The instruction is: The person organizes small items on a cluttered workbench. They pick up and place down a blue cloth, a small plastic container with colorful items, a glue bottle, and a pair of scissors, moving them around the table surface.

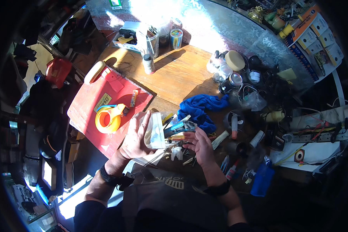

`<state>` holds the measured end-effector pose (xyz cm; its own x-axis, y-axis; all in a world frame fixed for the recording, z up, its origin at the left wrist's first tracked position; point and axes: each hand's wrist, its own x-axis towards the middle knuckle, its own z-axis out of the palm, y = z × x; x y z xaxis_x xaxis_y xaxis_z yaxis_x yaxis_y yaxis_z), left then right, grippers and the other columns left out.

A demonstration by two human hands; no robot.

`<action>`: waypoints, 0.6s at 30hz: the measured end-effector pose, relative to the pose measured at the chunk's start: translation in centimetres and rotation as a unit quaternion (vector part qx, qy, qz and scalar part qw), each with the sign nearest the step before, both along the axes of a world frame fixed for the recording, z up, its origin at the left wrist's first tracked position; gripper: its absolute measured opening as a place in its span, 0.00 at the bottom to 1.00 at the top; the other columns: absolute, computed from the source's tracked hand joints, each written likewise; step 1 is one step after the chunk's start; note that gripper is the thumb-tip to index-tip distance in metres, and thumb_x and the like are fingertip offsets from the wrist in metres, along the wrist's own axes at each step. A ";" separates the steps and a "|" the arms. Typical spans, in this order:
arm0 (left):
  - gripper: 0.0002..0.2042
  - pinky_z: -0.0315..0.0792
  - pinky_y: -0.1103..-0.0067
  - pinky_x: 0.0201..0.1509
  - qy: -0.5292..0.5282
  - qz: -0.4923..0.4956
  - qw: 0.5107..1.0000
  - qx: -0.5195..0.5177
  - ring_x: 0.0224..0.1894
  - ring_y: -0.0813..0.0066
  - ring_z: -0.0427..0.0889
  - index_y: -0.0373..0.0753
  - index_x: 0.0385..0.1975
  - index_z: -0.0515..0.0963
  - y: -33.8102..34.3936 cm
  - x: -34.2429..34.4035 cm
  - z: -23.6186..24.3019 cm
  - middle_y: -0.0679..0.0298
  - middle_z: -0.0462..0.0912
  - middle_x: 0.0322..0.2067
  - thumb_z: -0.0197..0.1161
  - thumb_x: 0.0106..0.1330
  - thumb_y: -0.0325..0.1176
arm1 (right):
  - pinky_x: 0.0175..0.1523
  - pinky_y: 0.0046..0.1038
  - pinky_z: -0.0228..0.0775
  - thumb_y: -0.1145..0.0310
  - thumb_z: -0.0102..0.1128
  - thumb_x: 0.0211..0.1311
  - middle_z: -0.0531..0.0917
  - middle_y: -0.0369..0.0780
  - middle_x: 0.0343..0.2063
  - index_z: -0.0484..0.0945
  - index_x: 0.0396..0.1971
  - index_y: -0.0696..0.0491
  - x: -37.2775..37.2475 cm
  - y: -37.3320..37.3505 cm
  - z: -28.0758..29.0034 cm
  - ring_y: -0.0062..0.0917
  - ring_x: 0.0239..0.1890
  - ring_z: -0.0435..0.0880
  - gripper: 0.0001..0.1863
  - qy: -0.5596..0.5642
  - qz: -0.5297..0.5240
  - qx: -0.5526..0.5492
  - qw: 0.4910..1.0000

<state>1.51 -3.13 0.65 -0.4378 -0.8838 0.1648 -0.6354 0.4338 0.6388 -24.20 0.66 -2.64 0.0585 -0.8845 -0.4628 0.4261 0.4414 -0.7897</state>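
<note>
Between my hands is a white flat-sided container (155,131), apparently tilted. My left hand (137,135) is closed on its left side. Beside its right edge are a blue tube-like item (177,128) with a clear part and several thin sticks or tools; I cannot tell which lie inside it. My right hand (201,146) is close to the blue item's right end, fingers apart and slightly bent, with nothing plainly held. A crumpled blue cloth (201,110) lies just beyond.
At left, a red folder (83,110) carries a yellow-orange tape dispenser (108,119) and a small orange-and-white packet (134,98). A spool (148,64) stands farther back near cups of pens. Jars (235,79), cables and small parts crowd the right. A blue pouch (262,179) lies at lower right.
</note>
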 end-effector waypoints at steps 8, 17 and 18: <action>0.59 0.57 0.58 0.61 0.008 0.036 0.992 -0.123 0.57 0.42 0.59 0.33 0.66 0.46 -5.8 0.1 -1.8 0.38 0.54 0.57 0.77 0.30 0.40 | 0.39 0.28 0.76 0.69 0.46 0.64 0.81 0.42 0.32 0.73 0.43 0.58 -6.0 5.8 -3.2 0.28 0.35 0.82 0.12 0.038 -0.135 0.102 0.985; 0.60 0.58 0.62 0.62 0.005 0.110 0.987 -0.113 0.57 0.46 0.58 0.40 0.67 0.42 -15.2 -3.6 -7.9 0.42 0.53 0.55 0.77 0.32 0.40 | 0.39 0.19 0.72 0.75 0.52 0.61 0.79 0.37 0.34 0.74 0.44 0.57 -6.7 11.2 -8.3 0.18 0.33 0.78 0.11 0.227 -0.137 0.124 0.956; 0.60 0.57 0.62 0.63 -0.007 0.100 0.988 -0.118 0.57 0.46 0.58 0.42 0.67 0.42 -16.2 -3.8 -8.4 0.43 0.53 0.55 0.77 0.32 0.40 | 0.39 0.19 0.71 0.75 0.52 0.61 0.79 0.37 0.33 0.74 0.44 0.57 -6.5 11.3 -8.6 0.18 0.33 0.78 0.11 0.245 -0.131 0.124 0.953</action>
